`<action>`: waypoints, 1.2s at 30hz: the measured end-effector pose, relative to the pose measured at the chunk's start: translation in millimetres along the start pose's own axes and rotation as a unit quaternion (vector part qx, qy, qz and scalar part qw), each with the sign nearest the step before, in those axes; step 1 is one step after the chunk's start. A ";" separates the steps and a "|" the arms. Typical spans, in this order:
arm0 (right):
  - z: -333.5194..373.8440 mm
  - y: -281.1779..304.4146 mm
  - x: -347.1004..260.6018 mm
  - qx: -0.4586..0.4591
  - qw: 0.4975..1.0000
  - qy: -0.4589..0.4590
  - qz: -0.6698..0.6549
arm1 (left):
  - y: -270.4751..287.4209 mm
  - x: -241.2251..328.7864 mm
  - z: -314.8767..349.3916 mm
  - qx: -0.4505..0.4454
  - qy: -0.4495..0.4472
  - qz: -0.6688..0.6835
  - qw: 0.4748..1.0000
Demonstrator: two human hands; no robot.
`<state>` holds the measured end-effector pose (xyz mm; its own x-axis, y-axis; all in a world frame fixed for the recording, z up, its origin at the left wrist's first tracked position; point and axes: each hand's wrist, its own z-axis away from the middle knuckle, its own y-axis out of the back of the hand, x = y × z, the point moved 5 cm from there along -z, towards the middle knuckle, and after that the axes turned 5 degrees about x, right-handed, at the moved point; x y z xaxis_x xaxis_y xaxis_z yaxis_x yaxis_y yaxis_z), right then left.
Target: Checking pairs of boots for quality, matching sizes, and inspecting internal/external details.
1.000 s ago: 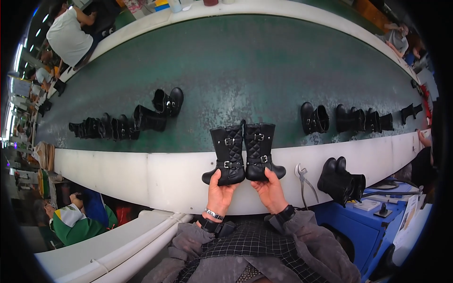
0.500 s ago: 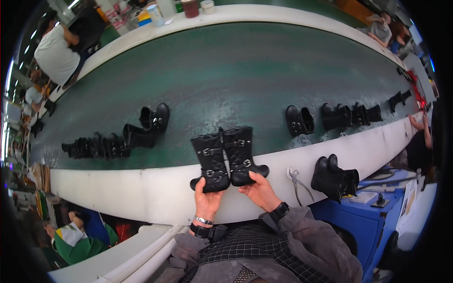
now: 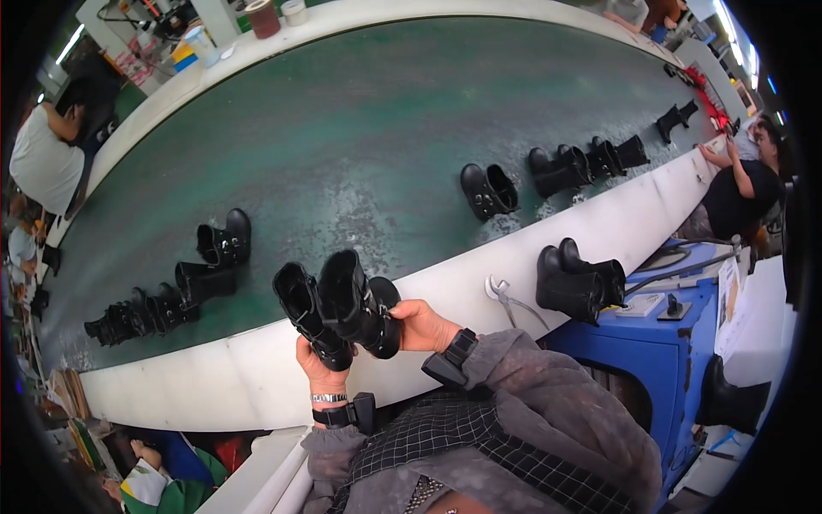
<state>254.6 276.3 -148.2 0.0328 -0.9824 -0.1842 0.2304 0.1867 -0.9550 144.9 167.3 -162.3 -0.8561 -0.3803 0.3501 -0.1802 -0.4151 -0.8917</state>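
I hold two black buckled boots over the near edge of the green surface, their open tops tilted up toward me. My left hand (image 3: 324,370) grips the left boot (image 3: 310,313) low down, with the fingers partly hidden behind it. My right hand (image 3: 421,325) is closed on the right boot (image 3: 355,300) near its foot, thumb on the near side. The two boots are close together, and their inner shafts show. To the right of my right hand, metal pincers (image 3: 505,300) lie on the white ledge (image 3: 214,377).
A pair of black boots (image 3: 572,283) stands at the ledge beside a blue machine cabinet (image 3: 621,368). More boots lie on the green surface (image 3: 342,128), a row at left (image 3: 141,313) and another at right (image 3: 561,171). Several people sit around its edges.
Both boots have tipped so their openings face up toward me, and my hands have moved left with them. The whole view has turned and shifted to the right.
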 end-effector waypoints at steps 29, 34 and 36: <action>192.2 92.3 -43.0 -0.091 0.985 0.107 -0.102 | -45.4 -132.5 -5.1 0.097 0.121 -0.381 0.911; 213.4 101.6 -40.4 -0.195 0.973 0.102 -0.073 | -104.9 -224.5 -139.9 0.011 -0.042 -0.624 0.780; 225.2 100.3 -42.8 -0.211 0.972 0.075 -0.070 | -122.9 -253.2 -179.4 0.040 -0.166 -0.701 0.692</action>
<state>495.3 334.6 -183.8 -0.1187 -0.9918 -0.0463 -0.1972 0.0693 -0.9779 296.9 462.9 -192.7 0.2944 0.2801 0.9137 -0.6822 -0.6080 0.4062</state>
